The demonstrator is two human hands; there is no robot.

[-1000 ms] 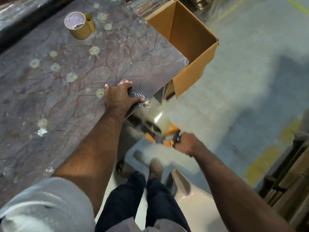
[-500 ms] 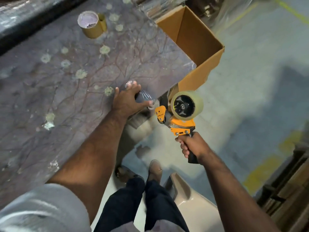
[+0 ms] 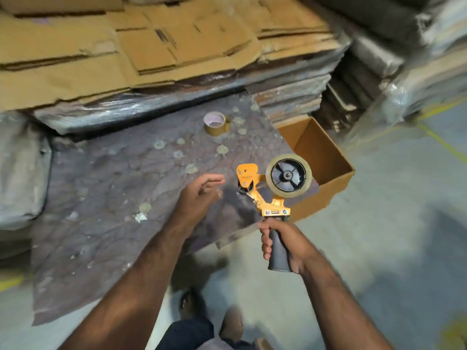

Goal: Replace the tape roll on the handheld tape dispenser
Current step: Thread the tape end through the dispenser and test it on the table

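My right hand [image 3: 285,245] grips the black handle of an orange handheld tape dispenser [image 3: 267,195], held upright over the table's near corner. A clear tape roll [image 3: 289,176] sits on its black spool. My left hand [image 3: 199,195] hovers just left of the dispenser, fingers relaxed and holding nothing. A brown tape roll [image 3: 216,123] with a pale core lies on the far part of the table, apart from both hands.
The marbled table top [image 3: 106,188] is stained with pale spots. An open cardboard box [image 3: 326,157] stands on the floor beside the table's right corner. Flattened cardboard [image 3: 141,46] and wrapped stacks [image 3: 293,97] lie behind. My feet are below on the grey floor.
My left hand has left the table edge and let go of the dark thing it held there. My right hand raised the dispenser higher over the table corner. The view tilted upward.
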